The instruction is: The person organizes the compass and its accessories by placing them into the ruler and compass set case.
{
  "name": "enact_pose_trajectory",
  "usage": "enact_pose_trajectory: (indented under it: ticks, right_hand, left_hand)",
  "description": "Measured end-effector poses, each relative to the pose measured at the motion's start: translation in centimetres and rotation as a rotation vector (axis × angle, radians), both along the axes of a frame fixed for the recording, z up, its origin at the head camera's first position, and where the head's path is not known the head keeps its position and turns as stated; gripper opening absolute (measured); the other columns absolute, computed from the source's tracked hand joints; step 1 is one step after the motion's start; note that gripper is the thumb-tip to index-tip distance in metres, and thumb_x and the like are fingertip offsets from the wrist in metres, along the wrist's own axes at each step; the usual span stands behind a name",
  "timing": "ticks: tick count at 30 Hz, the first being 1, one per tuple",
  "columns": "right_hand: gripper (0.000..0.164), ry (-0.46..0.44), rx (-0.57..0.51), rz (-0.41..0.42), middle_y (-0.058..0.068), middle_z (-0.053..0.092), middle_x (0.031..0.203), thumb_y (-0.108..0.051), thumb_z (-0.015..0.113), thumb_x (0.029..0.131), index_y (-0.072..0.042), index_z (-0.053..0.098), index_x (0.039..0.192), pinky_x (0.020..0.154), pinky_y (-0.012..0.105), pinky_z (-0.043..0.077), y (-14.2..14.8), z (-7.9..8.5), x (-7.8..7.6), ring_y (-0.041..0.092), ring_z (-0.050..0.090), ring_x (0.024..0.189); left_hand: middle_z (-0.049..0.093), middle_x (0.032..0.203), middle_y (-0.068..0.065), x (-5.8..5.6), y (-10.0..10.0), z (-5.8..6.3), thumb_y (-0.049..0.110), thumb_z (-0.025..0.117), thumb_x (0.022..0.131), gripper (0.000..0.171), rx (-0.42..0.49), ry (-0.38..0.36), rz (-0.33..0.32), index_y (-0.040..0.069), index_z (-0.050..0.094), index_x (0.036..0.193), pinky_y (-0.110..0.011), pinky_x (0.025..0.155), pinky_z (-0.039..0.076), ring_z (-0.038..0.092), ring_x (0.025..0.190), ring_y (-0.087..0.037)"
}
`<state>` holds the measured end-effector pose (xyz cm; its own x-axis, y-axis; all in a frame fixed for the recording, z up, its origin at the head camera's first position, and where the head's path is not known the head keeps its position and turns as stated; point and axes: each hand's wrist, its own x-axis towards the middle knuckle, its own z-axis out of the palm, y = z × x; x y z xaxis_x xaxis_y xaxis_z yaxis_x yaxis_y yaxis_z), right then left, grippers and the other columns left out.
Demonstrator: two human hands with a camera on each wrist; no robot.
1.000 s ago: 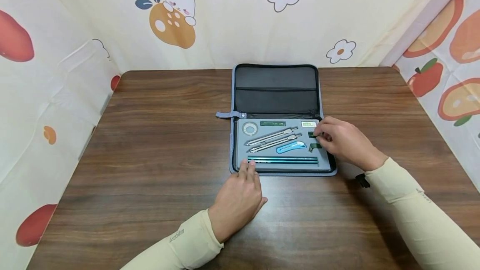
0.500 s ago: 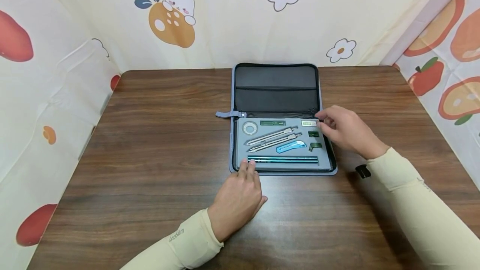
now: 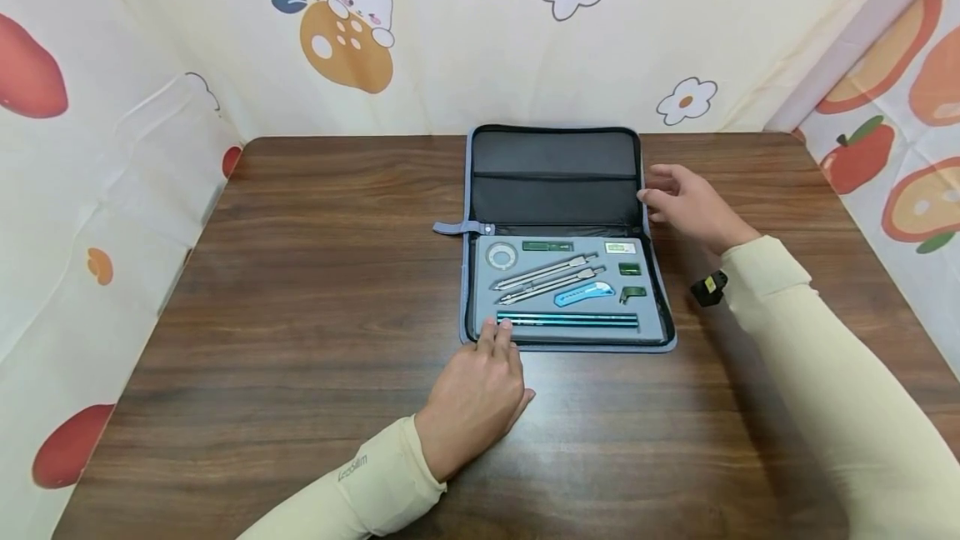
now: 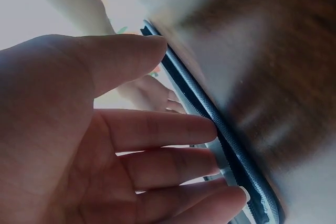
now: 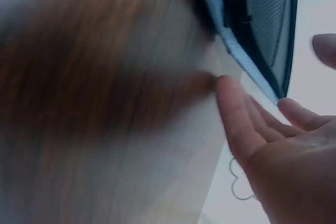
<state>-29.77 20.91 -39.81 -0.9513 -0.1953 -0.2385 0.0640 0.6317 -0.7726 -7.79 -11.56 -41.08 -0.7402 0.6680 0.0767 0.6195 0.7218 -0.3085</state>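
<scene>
A zip case [image 3: 555, 202] lies open on the table, its black-lined lid folded back. Its grey insert [image 3: 487, 294] holds two silver compasses [image 3: 543, 272], a blue utility knife [image 3: 584, 294], dark teal pencils [image 3: 567, 320], a white eraser [image 3: 620, 248] and small green pieces [image 3: 629, 269]. My left hand [image 3: 474, 402] rests at the front edge, extended fingertips by the pencils' left end. My right hand [image 3: 693, 207] is at the lid's right side, thumb and fingers apart around its edge. In the right wrist view, the fingers [image 5: 236, 114] reach up beside the lid edge, loosely extended.
A pale ring [image 3: 490, 256] sits in the insert's upper left corner. The closure strap [image 3: 453, 229] sticks out left of the hinge. A printed curtain [image 3: 465, 40] hangs behind the brown wooden table [image 3: 337, 273] and along both sides.
My right hand has left the small green pieces, moving up and back past the eraser to the lid's right edge. My left hand stays in place.
</scene>
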Motion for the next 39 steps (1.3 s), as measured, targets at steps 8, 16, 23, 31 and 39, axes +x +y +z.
enact_pose_trajectory:
  ticks: [8,16,23,31,39]
  right_hand:
    - [0.073,0.053,-0.070,-0.057,0.021,0.039,0.153,-0.044,0.050,0.104,-0.011,0.019,0.161,0.103,0.054,0.043,-0.2,-0.1,-0.2,0.035,0.054,0.123]
    - [0.066,0.176,-0.038,-0.054,0.016,0.047,0.150,-0.045,0.050,0.103,-0.017,0.028,0.159,0.105,0.055,0.039,0.6,1.1,1.2,0.032,0.048,0.131]
    - [0.058,0.296,-0.022,-0.020,0.012,0.055,0.143,-0.033,0.059,0.102,-0.024,0.038,0.156,0.099,0.029,0.043,1.9,1.5,3.6,0.029,0.052,0.127]
    - [0.055,0.377,0.014,0.024,0.012,0.062,0.132,-0.022,0.065,0.099,-0.023,0.047,0.151,0.086,0.009,0.044,2.9,0.9,5.8,0.015,0.061,0.112]
    - [0.039,0.408,0.054,0.041,0.009,0.066,0.124,-0.020,0.066,0.099,-0.018,0.057,0.137,0.084,0.007,0.042,3.0,0.9,8.6,-0.002,0.059,0.103]
  left_hand:
    - [0.065,0.130,-0.014,0.0,0.1,0.2,0.058,0.056,0.097,0.063,-0.001,0.000,-0.002,0.002,0.072,0.121,-0.029,0.074,0.057,0.063,0.120,-0.027]
    - [0.066,0.128,-0.015,0.0,0.1,0.2,0.058,0.058,0.095,0.063,0.018,0.011,0.002,0.001,0.073,0.119,-0.027,0.073,0.057,0.064,0.119,-0.027]
    - [0.066,0.128,-0.015,0.0,0.2,0.1,0.059,0.057,0.095,0.063,0.011,0.011,0.003,0.002,0.074,0.118,-0.028,0.072,0.057,0.064,0.119,-0.027]
    - [0.066,0.127,-0.016,0.0,0.2,0.2,0.059,0.057,0.095,0.062,0.024,-0.001,-0.001,0.003,0.075,0.117,-0.029,0.074,0.058,0.064,0.118,-0.028]
    - [0.069,0.123,-0.013,-0.1,0.3,0.7,0.053,0.061,0.095,0.052,0.166,0.023,-0.007,0.006,0.076,0.111,-0.034,0.072,0.059,0.066,0.114,-0.028]
